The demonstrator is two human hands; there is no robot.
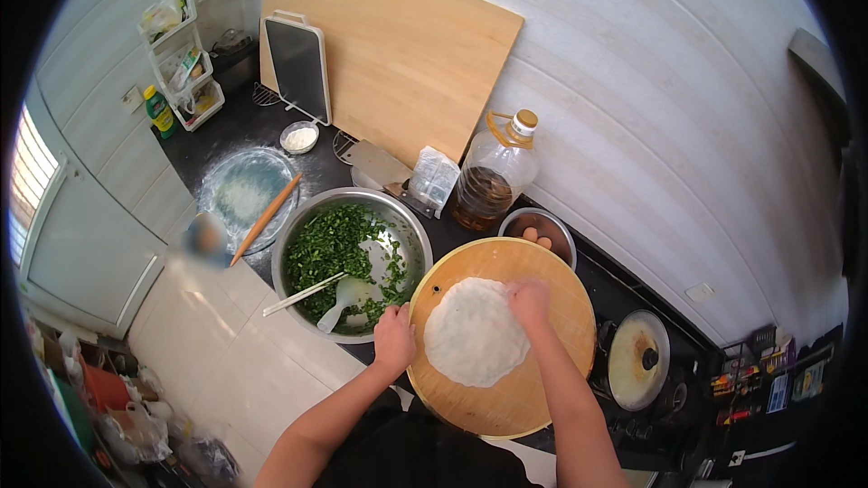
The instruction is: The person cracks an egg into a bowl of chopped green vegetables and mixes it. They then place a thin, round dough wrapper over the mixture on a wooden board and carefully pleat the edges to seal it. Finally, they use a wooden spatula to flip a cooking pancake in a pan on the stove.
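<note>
A flat, round sheet of pale dough (475, 334) lies on a round wooden board (565, 357). My right hand (529, 299) is closed at the dough's upper right edge, its fingertips slightly blurred. At the board's left rim, my left hand (395, 340) has its fingers curled over the edge, close to the steel bowl (419, 233). Chopped green leaves (334, 239) fill much of that bowl. A white scoop (342, 300) and a pair of chopsticks (303, 295) rest in it, their handles across the near rim.
To the left, a rolling pin (265, 220) lies on a floured round mat (231, 179), near a small bowl of flour (299, 137). Behind the board stand an oil jug (493, 176) and a bowl with eggs (562, 228). A lidded pan (637, 370) sits at right.
</note>
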